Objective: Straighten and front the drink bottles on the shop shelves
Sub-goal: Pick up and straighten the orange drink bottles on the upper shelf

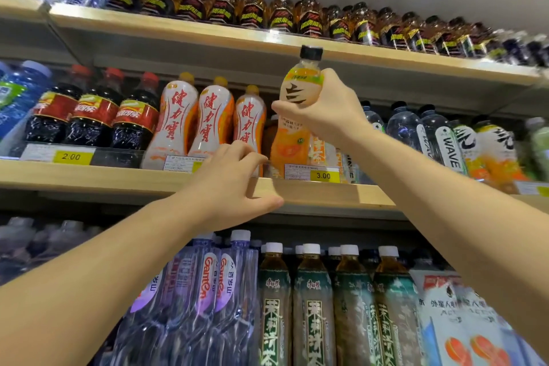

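Note:
My right hand (323, 110) grips a pale orange drink bottle (301, 80) with a black cap, held upright in the air in front of the middle shelf (326, 192). Under it stands an orange juice bottle (289, 148) behind a 3.00 price tag. My left hand (234, 181) rests on the front edge of that shelf, fingers curled over the clear lip and thumb under the edge, just before three white-and-orange bottles (214, 119). Dark cola bottles (92, 113) with red labels stand further left.
The top shelf (208, 31) carries amber bottles with black-yellow labels and blue water bottles at the left. WAVE water bottles (445, 140) stand to the right on the middle shelf. Below are purple-labelled water bottles (208, 291) and green tea bottles (312, 306).

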`<state>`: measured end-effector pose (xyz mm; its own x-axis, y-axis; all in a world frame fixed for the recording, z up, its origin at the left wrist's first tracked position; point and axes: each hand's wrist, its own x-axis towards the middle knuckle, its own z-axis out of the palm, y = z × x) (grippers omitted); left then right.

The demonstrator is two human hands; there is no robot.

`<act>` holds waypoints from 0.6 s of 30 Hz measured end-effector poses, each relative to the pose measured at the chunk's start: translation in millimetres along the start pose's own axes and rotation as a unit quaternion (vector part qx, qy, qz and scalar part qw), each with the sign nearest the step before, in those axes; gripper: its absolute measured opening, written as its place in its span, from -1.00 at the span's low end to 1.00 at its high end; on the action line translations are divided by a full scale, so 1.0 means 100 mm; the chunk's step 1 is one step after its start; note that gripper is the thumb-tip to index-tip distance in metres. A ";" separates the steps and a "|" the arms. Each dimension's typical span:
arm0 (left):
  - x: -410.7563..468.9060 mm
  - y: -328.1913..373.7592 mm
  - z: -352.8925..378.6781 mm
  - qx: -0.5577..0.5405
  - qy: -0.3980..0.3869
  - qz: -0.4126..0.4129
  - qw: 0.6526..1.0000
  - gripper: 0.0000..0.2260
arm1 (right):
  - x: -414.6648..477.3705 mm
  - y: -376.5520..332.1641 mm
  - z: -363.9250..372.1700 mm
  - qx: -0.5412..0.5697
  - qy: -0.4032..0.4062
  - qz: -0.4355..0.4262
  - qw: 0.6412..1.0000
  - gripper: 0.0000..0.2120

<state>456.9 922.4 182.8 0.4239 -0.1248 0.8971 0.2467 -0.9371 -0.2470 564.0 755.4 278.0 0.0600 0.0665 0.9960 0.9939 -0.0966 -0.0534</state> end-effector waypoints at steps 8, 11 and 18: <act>0.10 0.27 0.07 -0.034 -0.009 0.039 0.999 -0.27 | -0.03 -0.03 -0.52 0.066 0.031 0.007 0.997 -0.31; 0.19 0.54 0.14 -0.029 -0.011 0.043 0.999 -0.30 | -0.04 0.06 -0.75 0.058 0.015 0.028 0.998 -0.30; 0.40 1.17 0.40 -0.025 -0.014 0.045 0.999 -0.32 | -0.14 0.56 -1.41 0.064 -0.009 0.063 0.996 -0.38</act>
<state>537.1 821.1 175.2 0.4662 -0.2011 0.8615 0.1634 -0.9375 -0.3073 605.7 609.1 271.5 0.1845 0.0795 0.9796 0.9821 0.0225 -0.1869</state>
